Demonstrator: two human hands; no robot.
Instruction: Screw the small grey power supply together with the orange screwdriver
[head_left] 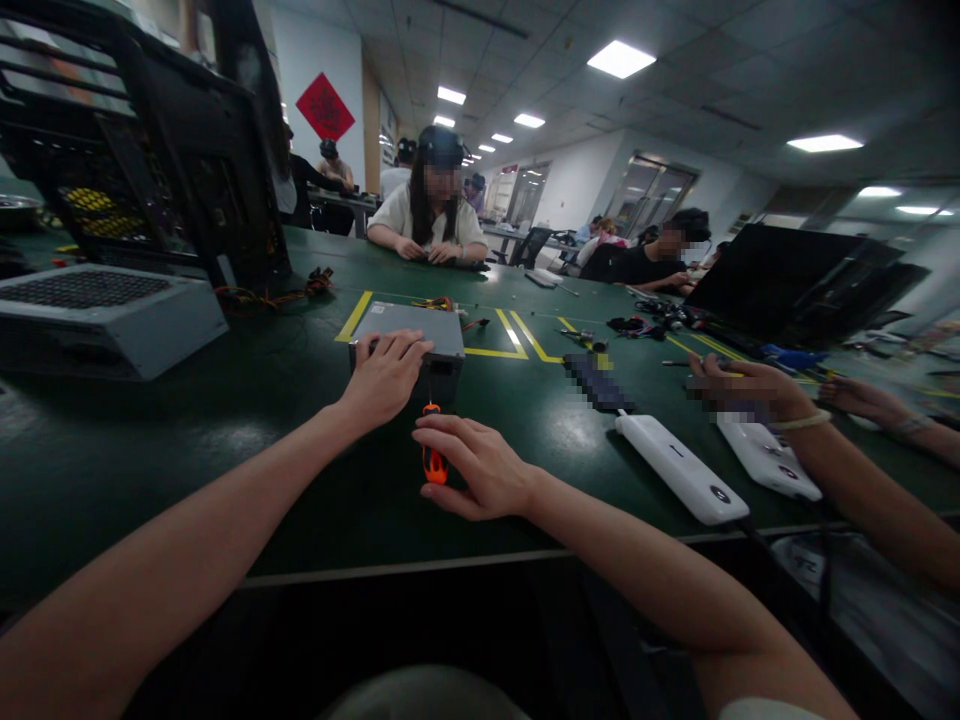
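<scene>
A grey metal power supply unit [409, 322] lies on the green table, its dark front side facing me. My left hand [386, 375] rests on its top near the front edge, fingers stretched out flat. My right hand [480, 465] has an orange and black screwdriver [433, 462] between thumb and fingers. The screwdriver's thin shaft points away from me at the unit's front side; whether the tip touches it I cannot tell. Behind the unit, several coloured cables [435, 303] lie on the table.
At left stand a larger-looking grey power supply [112, 315] and an open black computer case [150, 150]. White power banks [679, 468] lie at right, near a co-worker's hand [757, 390]. A black panel or case [795, 285] is farther right. Another person [431, 210] sits opposite.
</scene>
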